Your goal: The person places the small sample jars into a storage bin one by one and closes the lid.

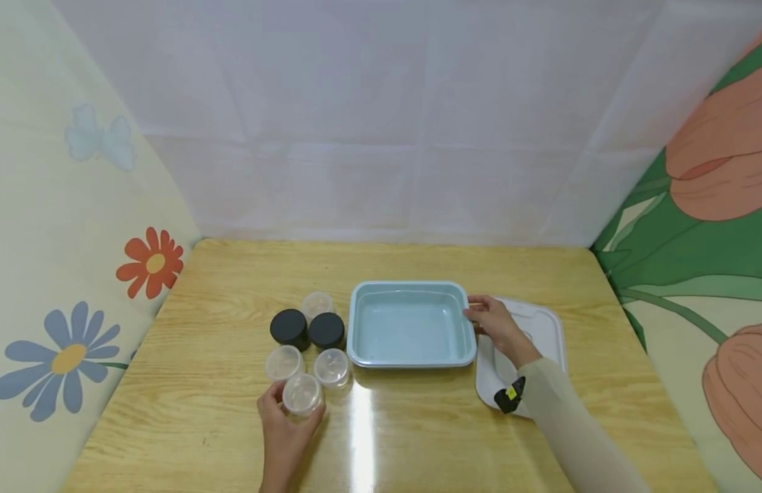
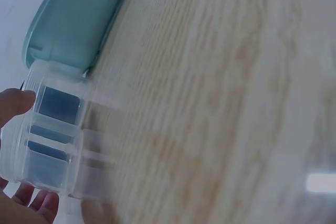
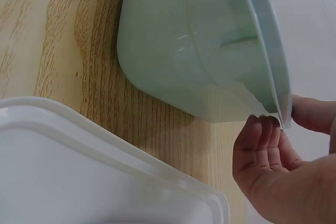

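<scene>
My left hand (image 1: 286, 428) grips a clear plastic jar (image 1: 302, 395) by its sides, thumb and fingers spread around it; in the left wrist view the jar (image 2: 47, 156) overlaps another clear one. At the right end of a light blue rectangular tub (image 1: 411, 325), my right hand (image 1: 500, 327) pinches the rim, thumb on one side and curled fingers under it, as the right wrist view shows on the tub wall (image 3: 173, 51). The tub's inside holds nothing. Right behind the held jar stand a clear jar (image 1: 284, 363) and another clear jar (image 1: 332, 368).
Two black-lidded jars, one black jar (image 1: 289, 327) and a second black jar (image 1: 327, 331), stand left of the tub, with a clear jar (image 1: 318, 306) behind them. A white lid (image 1: 550, 335) lies on the wooden table (image 1: 189, 404) under my right forearm.
</scene>
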The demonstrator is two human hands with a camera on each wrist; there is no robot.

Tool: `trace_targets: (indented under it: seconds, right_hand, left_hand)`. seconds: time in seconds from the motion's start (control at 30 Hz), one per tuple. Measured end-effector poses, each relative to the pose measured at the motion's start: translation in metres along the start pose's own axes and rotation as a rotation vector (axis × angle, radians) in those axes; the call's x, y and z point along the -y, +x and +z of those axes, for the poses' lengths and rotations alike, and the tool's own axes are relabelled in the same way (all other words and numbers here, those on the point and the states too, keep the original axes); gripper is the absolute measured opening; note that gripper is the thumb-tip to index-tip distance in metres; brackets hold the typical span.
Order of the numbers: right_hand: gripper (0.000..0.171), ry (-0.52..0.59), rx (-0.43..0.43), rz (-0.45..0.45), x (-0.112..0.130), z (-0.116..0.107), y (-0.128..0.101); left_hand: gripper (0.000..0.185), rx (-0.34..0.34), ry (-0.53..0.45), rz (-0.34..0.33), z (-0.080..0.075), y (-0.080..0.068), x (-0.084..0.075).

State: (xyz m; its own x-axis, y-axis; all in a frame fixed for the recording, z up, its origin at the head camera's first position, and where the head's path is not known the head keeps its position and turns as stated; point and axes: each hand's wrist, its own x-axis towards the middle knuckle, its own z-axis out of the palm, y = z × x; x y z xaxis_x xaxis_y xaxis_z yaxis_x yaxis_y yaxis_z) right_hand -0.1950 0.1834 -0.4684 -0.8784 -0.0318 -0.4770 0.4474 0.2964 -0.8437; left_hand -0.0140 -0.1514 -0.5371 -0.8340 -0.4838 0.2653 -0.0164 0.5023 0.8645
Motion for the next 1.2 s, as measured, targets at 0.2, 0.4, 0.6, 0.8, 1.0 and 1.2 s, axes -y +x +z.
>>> trace_targets:
  seconds: [0.2, 0.4, 0.6, 0.8, 1.0, 1.2]
  right_hand:
    - [0.045, -0.011, 0.004, -0.002, 0.001, -0.001, 0.001]
    - [0.046, -0.008, 0.009, -0.015, 0.001, -0.001, 0.002]
    - [0.045, 0.001, 0.016, 0.006, 0.001, -0.001, 0.003]
    - [0.045, 0.018, 0.022, 0.031, 0.001, -0.003, 0.003]
    - [0.046, 0.022, 0.024, 0.033, 0.0, -0.003, 0.003]
    - [0.045, 0.013, 0.02, 0.031, 0.0, -0.002, 0.001]
  left_hand:
    - [0.073, 0.013, 0.043, -0.02, -0.003, 0.002, -0.001]
    - [0.071, 0.015, 0.049, 0.027, -0.008, 0.005, -0.005]
    - [0.068, -0.004, 0.036, 0.039, -0.019, 0.011, -0.01]
    - [0.07, 0.025, 0.021, 0.046, -0.027, 0.02, -0.018]
    - [0.071, 0.022, 0.001, 0.12, -0.031, 0.026, -0.032]
    - [0.07, 0.047, -0.022, 0.153, -0.036, 0.035, -0.051]
